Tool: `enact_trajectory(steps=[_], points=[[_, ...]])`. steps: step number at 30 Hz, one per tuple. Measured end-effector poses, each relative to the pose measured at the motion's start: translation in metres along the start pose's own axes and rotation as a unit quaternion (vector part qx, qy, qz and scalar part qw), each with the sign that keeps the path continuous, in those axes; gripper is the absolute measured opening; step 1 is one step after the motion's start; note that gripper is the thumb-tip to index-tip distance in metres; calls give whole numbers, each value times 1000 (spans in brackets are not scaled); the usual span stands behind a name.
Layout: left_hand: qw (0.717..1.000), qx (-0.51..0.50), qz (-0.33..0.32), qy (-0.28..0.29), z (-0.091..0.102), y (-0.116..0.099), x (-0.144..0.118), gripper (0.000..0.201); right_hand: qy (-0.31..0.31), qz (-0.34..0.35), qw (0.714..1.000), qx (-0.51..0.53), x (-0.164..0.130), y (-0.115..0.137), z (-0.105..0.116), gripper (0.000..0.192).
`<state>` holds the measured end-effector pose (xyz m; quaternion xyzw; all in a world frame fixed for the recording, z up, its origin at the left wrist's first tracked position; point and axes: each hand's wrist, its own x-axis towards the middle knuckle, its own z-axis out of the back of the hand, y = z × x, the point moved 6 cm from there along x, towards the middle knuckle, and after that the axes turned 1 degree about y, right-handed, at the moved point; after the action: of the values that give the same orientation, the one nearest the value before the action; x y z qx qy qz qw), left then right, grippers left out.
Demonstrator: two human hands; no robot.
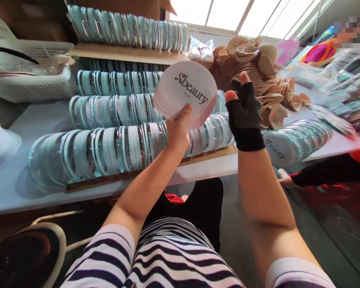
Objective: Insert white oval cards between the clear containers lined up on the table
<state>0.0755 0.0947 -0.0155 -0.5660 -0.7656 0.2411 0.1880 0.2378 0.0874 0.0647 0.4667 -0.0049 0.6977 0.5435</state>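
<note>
1. Clearly, in the head view, "Sbeauty" can be read in dark letters on the top of a stack of white discs [183, 88]; the smaller line beneath is too small to be read.
2. The same word is shown on the end of a row of clear cases [274, 152], laid along the near edge of the table [48, 114], toward its right.
3. The stack is gripped by the left hand [180, 128], thumb on top, and is held tilted over the long rows of clear round cases [129, 150], in which pale bands are seen.
4. The right hand [245, 114], in a black fingerless glove, is held just beside the stack, its thumb and fingers parted.
5. By the far left corner, a white perforated basket [55, 88] is filled with plastic-wrapped goods; another row of cases is carried on cardboard [123, 54] toward the far edge.
6. Beige cups [237, 60] are heaped toward the far edge. Near the right of the near edge, a co-worker's hand [285, 179] is seen; whether anything is held by it cannot be told.
</note>
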Motion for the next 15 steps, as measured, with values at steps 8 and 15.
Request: enact_trajectory(steps=[8, 15], points=[[1000, 5, 9, 26, 11, -14, -14, 17, 16, 176, 974, -141, -36, 79, -27, 48], [996, -9, -2, 83, 3, -46, -18, 14, -97, -29, 985, -137, -57, 38, 8, 59]])
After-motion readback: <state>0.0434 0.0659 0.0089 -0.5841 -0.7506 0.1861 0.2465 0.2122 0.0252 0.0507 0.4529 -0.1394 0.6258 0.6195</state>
